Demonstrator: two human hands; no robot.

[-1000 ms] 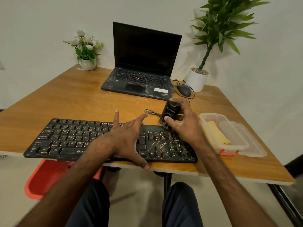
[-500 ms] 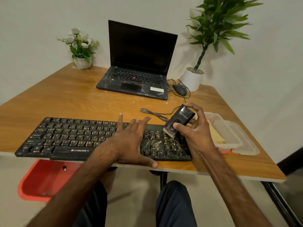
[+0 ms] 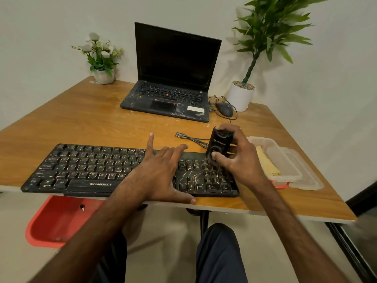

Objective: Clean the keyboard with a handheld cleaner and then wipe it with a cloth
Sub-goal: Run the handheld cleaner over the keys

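Note:
A black dusty keyboard (image 3: 85,170) lies along the near edge of the wooden table (image 3: 91,121). My left hand (image 3: 161,172) rests flat on its middle-right keys with the fingers spread and the thumb at the front edge. My right hand (image 3: 240,160) grips a small black handheld cleaner (image 3: 219,145), held upright with its lower end on the keys at the keyboard's top right. A yellow cloth (image 3: 267,166) lies in a clear plastic container (image 3: 285,160) just right of the keyboard.
An open black laptop (image 3: 173,86) sits at the back, with a mouse (image 3: 224,109) and a coiled cable (image 3: 191,137) beside it. A flower pot (image 3: 102,58) and a potted plant (image 3: 242,94) stand at the back corners. A red tub (image 3: 59,221) sits under the table.
My right hand has swung the cleaner from a tilted, lifted pose back upright and set its end on the top-right keys. My left hand has stayed on the keyboard.

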